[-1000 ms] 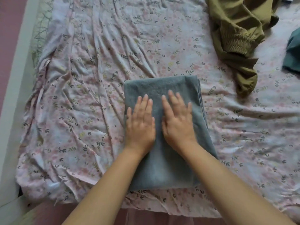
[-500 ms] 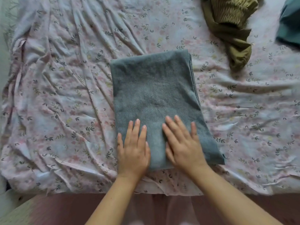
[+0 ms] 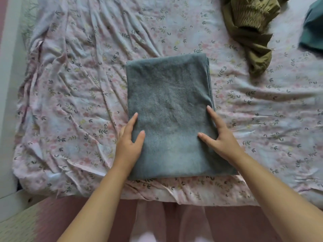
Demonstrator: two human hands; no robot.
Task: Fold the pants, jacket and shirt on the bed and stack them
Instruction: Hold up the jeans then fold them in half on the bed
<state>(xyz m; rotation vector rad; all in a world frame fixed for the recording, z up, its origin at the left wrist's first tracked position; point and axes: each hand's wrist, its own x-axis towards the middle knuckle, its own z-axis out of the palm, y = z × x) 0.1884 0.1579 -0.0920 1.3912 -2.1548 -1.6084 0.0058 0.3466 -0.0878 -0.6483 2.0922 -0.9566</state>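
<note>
Grey folded garment [image 3: 169, 105] lies flat at frame centre on the floral bed sheet [image 3: 78, 102]. It's a neat upright rectangle, with its near edge close to the bed's front edge. Stacked fold layers show along its right side. Can't tell if it's the pants, jacket or shirt.

Left hand [image 3: 128, 145] is on the garment's left edge, lower half. The thumb lies on top of the cloth and the index runs along the edge. The other fingers look tucked under it, but they're partly hidden, so that's likely a pinch and not confirmed.

Right hand [image 3: 222, 138] mirrors it on the right edge. Thumb on top pointing inward, index stretched up along the layered side, remaining fingers out of sight below the edge. Fingers on both hands are fairly straight and narrow-spread, not fisted. Both forearms come in from the bottom of the frame.

Olive garment [image 3: 251, 37] is crumpled at upper right, unfolded, with a gathered elastic section showing, well apart from the grey one. Teal garment [image 3: 312, 32] sits at the far right edge, cut off by the frame, near the olive one without touching it.

Nothing is stacked on the grey piece.
</note>
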